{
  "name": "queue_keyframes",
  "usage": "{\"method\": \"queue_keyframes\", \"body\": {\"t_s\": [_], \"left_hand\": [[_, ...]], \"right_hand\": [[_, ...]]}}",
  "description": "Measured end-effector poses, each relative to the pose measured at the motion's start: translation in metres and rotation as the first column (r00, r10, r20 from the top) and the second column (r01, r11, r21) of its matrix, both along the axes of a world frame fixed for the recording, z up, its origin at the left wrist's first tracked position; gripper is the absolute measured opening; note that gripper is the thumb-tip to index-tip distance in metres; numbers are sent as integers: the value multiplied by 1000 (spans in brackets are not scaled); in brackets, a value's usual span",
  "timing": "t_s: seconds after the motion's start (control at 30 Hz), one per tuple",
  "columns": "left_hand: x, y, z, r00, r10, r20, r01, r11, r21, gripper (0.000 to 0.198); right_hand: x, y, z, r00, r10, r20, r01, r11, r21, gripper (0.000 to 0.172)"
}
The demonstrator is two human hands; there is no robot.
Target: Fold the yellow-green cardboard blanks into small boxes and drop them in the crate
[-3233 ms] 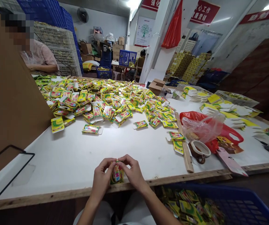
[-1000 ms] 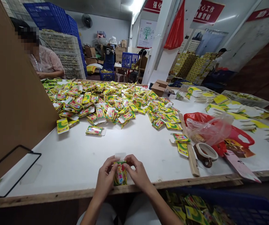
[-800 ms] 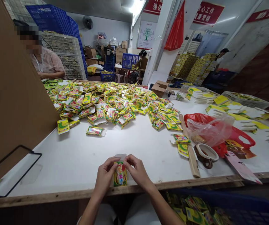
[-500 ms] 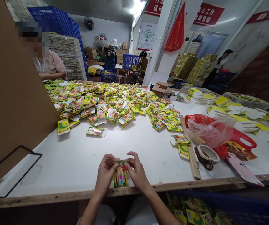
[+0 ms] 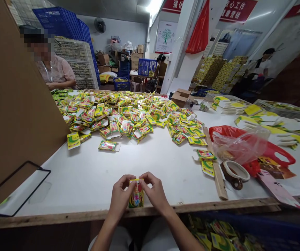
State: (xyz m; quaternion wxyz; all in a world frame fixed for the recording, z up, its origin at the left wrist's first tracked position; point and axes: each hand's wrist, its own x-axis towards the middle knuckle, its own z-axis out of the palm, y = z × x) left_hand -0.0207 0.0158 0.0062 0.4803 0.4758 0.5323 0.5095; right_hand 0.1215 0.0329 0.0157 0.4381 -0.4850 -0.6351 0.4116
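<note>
White table [image 5: 84, 181], heaped cartons [image 5: 126, 127], wall fan [image 5: 100, 25], left hand [image 5: 121, 194] and right hand [image 5: 155, 191] pinching one box [image 5: 137, 199]

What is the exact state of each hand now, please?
Left hand: closed, holding the small printed box near its top.
Right hand: closed, holding the same box near its top.

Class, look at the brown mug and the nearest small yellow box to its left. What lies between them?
A wooden strip lies between the brown mug and the yellow box, as the head view shows.
</note>
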Motion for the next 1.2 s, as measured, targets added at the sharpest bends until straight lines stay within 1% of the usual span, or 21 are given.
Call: {"method": "queue_keyframes", "body": {"t_s": [0.07, 0.13, 0.2, 0.3, 0.4, 0.47, 0.53, 0.6, 0.63, 0.67, 0.7, 0.73, 0.77, 0.8, 0.83, 0.87, 0.9, 0.97, 1.03, 1.1, 1.2], "left_hand": [[2, 2, 2, 999, 24, -32, -24, 1000, 5, 21], [2, 3, 3, 998, 20, -55, -20, 1000, 4, 21], [-1, 1, 2, 998, -8, -56, 7, 1000, -5, 22], [-6, -4, -1, 996, -75, -38, 74, 997, -13, 24], [-8, -8, -2, 991, -119, -52, 119, 993, -7, 25], [-8, -8, -1, 985, -152, -83, 153, 988, 4, 26], [-12, -4, 2, 970, -199, -142, 205, 978, 27, 28], [-24, 8, 4, 942, -218, -254, 241, 968, 62, 35], [-33, 18, 4, 920, -200, -336, 241, 967, 84, 39], [-45, 30, 4, 887, -158, -434, 225, 968, 107, 41], [-57, 44, 3, 829, -90, -552, 198, 971, 138, 40], [-71, 60, 2, 730, -7, -683, 168, 971, 169, 39], [-83, 77, 0, 589, 60, -806, 152, 971, 183, 41], [-94, 94, -2, 539, 77, -839, 142, 973, 181, 43], [-103, 110, -4, 510, 81, -856, 141, 974, 176, 46], [-110, 123, -5, 478, 80, -875, 147, 975, 169, 50], [-114, 134, -7, 451, 75, -889, 153, 975, 160, 52], [-115, 146, -8, 398, 65, -915, 169, 975, 143, 54], [-114, 148, -7, 346, 46, -937, 192, 974, 119, 55], [-114, 147, -5, 301, 16, -953, 218, 972, 85, 58], [-123, 149, 2, 265, -21, -964, 236, 971, 44, 67]], "right_hand": [[-2, 2, 1, 1000, -7, -26, 7, 1000, -3, 12], [-2, 1, 0, 999, -13, -46, 13, 1000, -4, 13], [-1, -1, -2, 998, -11, -62, 10, 1000, -11, 13], [1, -7, -8, 995, 29, -101, -32, 999, -33, 13], [-2, -11, -15, 989, 54, -135, -60, 997, -42, 12], [-4, -12, -16, 991, 32, -133, -37, 999, -35, 13], [5, -14, -11, 995, -36, -92, 36, 999, -9, 15], [34, -19, 1, 990, -141, 1, 141, 989, 33, 19], [57, -22, 9, 979, -188, 74, 184, 982, 51, 21], [84, -26, 17, 964, -212, 160, 206, 977, 55, 23], [114, -31, 25, 944, -167, 283, 173, 985, 4, 24], [143, -36, 33, 907, -105, 408, 140, 989, -57, 26], [170, -41, 38, 858, -39, 512, 111, 988, -110, 27], [192, -46, 42, 817, -41, 576, 122, 987, -103, 26], [207, -50, 44, 787, -52, 614, 141, 985, -97, 27], [214, -54, 44, 774, -68, 629, 159, 983, -90, 28], [213, -57, 43, 779, -82, 621, 175, 981, -89, 29], [192, -59, 38, 821, -54, 568, 158, 978, -135, 30], [155, -57, 34, 869, 29, 493, 76, 979, -191, 28], [116, -50, 34, 899, 125, 419, -36, 976, -215, 23], [74, -39, 37, 918, 212, 335, -156, 970, -186, 17]]}}
